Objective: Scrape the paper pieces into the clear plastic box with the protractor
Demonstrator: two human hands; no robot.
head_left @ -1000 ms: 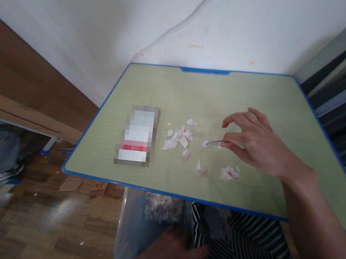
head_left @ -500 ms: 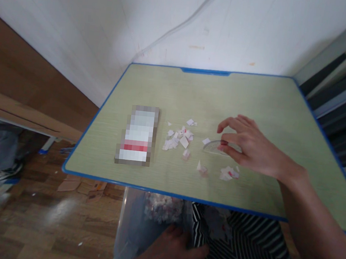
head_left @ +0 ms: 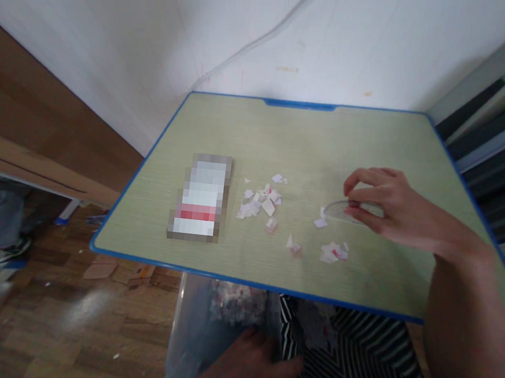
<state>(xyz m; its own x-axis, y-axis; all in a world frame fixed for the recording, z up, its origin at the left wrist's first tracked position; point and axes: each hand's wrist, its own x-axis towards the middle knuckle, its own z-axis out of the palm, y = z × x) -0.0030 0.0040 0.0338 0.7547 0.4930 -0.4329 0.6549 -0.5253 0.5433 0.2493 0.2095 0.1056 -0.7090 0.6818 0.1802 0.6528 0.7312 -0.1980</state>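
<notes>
My right hand [head_left: 375, 205] pinches a clear protractor [head_left: 338, 210] between thumb and fingers, low over the tabletop. Beside the protractor's left end lies a small white paper scrap [head_left: 320, 223], with another bit touching or just next to that end. Further left is a loose pile of paper scraps [head_left: 260, 203], some with red marks. Nearer the front edge sits a smaller cluster of scraps [head_left: 334, 253]. Below the table, in shadow, my left hand [head_left: 247, 363] rests by a plastic bin with its thumb spread apart; nothing shows in it, and its fingertips are partly hidden.
A blurred-out phone-like slab [head_left: 201, 198] lies on the left of the blue-edged table [head_left: 303, 140]. Under the front edge stands the translucent bin [head_left: 179, 319] with a heap of scraps [head_left: 238, 302]. A white wall [head_left: 160, 35] rises behind the table.
My right hand has moved right with the protractor. A scrap near the protractor's left end has also shifted right and toward me. My left hand has stayed about where it was.
</notes>
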